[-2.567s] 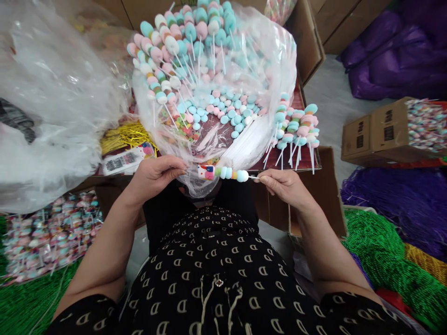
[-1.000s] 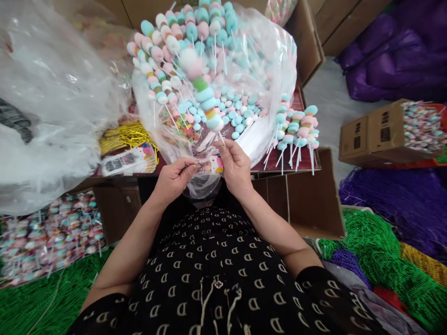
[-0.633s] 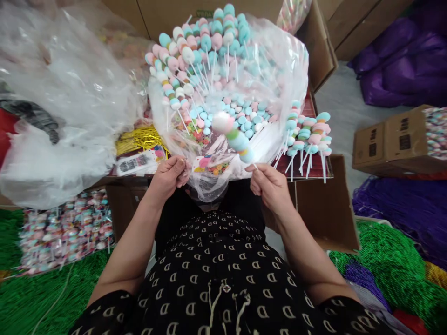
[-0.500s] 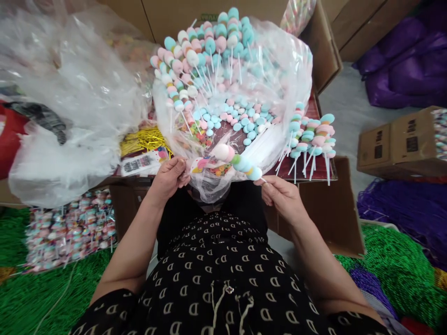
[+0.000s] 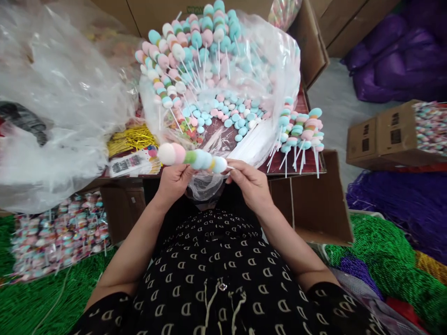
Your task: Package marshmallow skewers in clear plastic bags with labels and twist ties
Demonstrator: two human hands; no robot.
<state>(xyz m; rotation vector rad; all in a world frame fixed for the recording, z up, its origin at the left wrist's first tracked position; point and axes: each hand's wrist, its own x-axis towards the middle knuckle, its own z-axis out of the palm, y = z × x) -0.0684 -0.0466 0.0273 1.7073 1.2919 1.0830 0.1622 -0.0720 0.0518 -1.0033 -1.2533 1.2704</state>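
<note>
A skewer of pastel candies (image 5: 200,159), white and pink at its left end, lies nearly level over the table's front edge. My right hand (image 5: 249,184) pinches its white stick at the right end. Below the skewer's left part is my left hand (image 5: 174,184), fingers pressed together; the skewer partly covers them, and what they grip is hidden. Behind the hands, loose blue and pink candies (image 5: 240,123) and a bundle of white sticks (image 5: 249,146) lie in clear plastic. Finished-looking candy skewers (image 5: 206,37) are heaped at the back, with more skewers (image 5: 300,128) at the right.
Yellow twist ties (image 5: 132,139) and a printed card (image 5: 129,163) lie left of the hands. A large plastic bag (image 5: 63,107) fills the left side. Open cardboard boxes (image 5: 314,200) stand below the table. Green shredded material (image 5: 380,251) and a purple bag (image 5: 387,56) are at the right.
My right hand has moved left, carrying the skewer across in front of my left hand. The clear wrapper seen by my left hand is now mostly hidden. The view has shifted slightly.
</note>
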